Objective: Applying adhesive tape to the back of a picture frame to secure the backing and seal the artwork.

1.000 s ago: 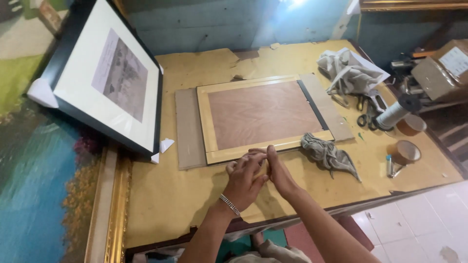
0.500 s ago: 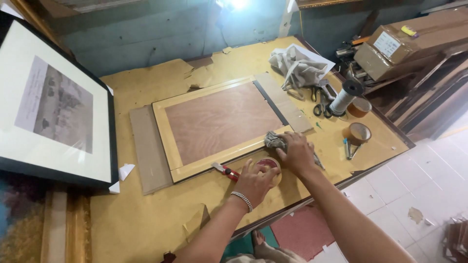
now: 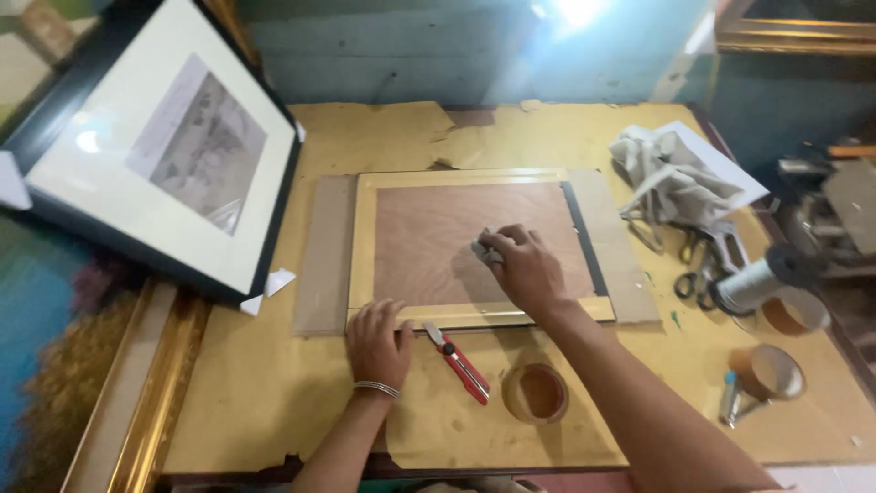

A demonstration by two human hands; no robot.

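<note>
While the right hand (image 3: 525,269) presses a small grey cloth (image 3: 484,248) onto the brown backing board (image 3: 438,242), its fingers are curled down tight around the wad, which shows only at the fingertips. That board sits inside a pale wooden frame (image 3: 363,242) lying face down near the middle of the table (image 3: 274,402), on a sheet of grey card (image 3: 321,256) that sticks out at the frame's left and right sides. A dark strip (image 3: 584,239) runs along the frame's right inner edge.

The left hand (image 3: 377,342) lies flat, fingers spread and loose, holding nothing, its fingertips touching the frame's near left corner; a metal bangle (image 3: 376,389) circles the wrist. Just beside it, toward the table's near edge, lies a red utility knife (image 3: 459,352), and right of that a roll of brown tape (image 3: 535,393).

Toward the right edge are a crumpled pale cloth (image 3: 671,183), scissors (image 3: 689,274), a spool of grey thread (image 3: 753,283) and two more tape rolls (image 3: 776,370). At the far left corner a black-framed picture (image 3: 155,160) with a white mount leans tilted, and a gilt frame (image 3: 160,393) runs along the table's left edge.
</note>
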